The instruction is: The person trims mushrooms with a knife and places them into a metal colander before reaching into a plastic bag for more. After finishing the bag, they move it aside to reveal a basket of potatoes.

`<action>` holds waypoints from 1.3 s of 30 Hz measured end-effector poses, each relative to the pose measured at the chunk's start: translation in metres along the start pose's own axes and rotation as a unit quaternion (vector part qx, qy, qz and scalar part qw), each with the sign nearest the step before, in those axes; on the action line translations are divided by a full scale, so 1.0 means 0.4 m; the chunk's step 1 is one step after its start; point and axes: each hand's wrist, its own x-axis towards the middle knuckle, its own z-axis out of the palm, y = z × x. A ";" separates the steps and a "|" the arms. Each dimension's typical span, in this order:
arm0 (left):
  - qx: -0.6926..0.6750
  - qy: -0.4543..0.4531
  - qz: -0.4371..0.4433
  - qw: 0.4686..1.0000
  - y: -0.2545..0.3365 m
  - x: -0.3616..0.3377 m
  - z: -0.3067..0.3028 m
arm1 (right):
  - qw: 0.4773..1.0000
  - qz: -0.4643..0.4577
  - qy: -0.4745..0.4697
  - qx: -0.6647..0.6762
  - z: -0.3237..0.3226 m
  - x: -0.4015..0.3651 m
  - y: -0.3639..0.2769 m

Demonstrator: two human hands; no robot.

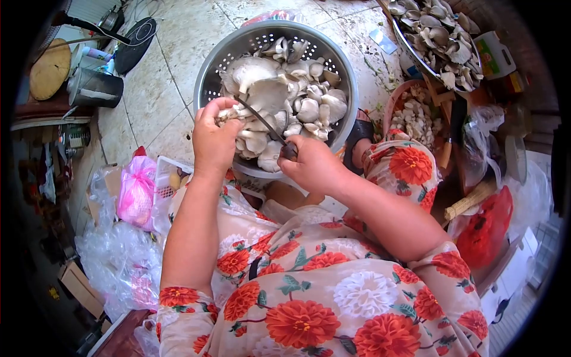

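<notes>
A perforated metal colander (205, 65) full of grey-white oyster mushrooms (309, 110) sits in front of me. My left hand (217, 134) is at its near left rim, fingers and thumb closed around the base of an oyster mushroom cluster (253, 141). In my right hand (315, 163), at the near right of the colander, is the dark handle of a knife (260, 119). Its thin, curved blade points up and left across the mushrooms, with the tip close to my left fingertips. One large pale mushroom (250, 72) lies behind the blade.
At the upper right stands a metal basin (399, 35) heaped with mushrooms, near a pink tub (392, 104) of pale pieces. A cleaver (457, 122) is beside them. On the left are a pink plastic bag (135, 193), a white basket (163, 178) and a dark pot (95, 88).
</notes>
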 end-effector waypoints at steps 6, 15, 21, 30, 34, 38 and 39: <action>-0.166 0.046 -0.081 0.982 -0.010 0.016 0.005 | 1.000 0.018 -0.012 0.018 0.020 -0.012 -0.005; -0.182 0.045 -0.082 0.979 0.000 0.016 -0.004 | 0.999 0.026 -0.015 0.014 0.019 -0.019 0.009; -0.156 0.042 -0.068 0.985 0.002 0.026 -0.009 | 1.000 0.006 0.010 0.019 0.036 -0.025 0.028; -0.261 0.020 -0.118 0.958 0.015 0.023 -0.040 | 0.997 0.013 0.005 0.074 0.008 -0.021 0.020; -0.255 -0.026 -0.132 0.958 0.024 0.013 -0.053 | 0.998 -0.008 -0.023 0.062 0.005 -0.016 0.026; -0.301 -0.079 -0.124 0.942 0.013 0.013 -0.064 | 0.999 -0.008 -0.027 0.042 0.003 -0.010 0.035; -0.323 -0.109 -0.123 0.932 0.009 0.013 -0.066 | 0.999 -0.041 -0.003 0.030 0.004 -0.008 0.040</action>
